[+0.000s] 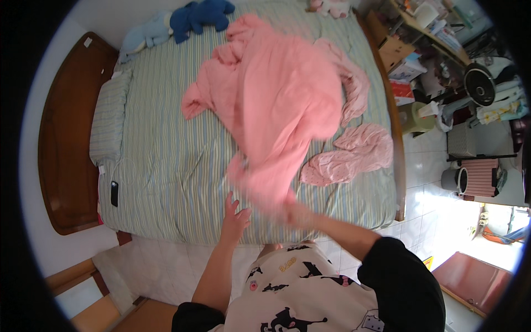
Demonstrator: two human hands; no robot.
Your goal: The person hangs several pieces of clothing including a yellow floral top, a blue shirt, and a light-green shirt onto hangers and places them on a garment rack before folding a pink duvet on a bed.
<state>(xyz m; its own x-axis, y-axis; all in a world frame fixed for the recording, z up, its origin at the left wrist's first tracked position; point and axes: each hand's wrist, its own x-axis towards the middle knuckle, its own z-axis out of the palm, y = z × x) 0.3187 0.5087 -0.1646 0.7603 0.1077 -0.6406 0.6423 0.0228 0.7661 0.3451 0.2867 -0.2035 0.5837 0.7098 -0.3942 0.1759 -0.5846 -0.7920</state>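
Note:
A large pink blanket lies bunched over the middle of a bed with a striped sheet; its near end is lifted and blurred by motion. My right hand, also blurred, grips that near end. My left hand is over the bed's near edge with fingers apart, holding nothing, just below and left of the blanket's near end. To the right of the blanket lie a crumpled light pink dotted cloth and another light pink cloth, partly covered by the blanket.
A striped pillow lies by the wooden headboard, with a black phone near it. Blue plush toys sit at the far left, a pink-and-white plush at the far edge. Right of the bed stand a fan and a bin.

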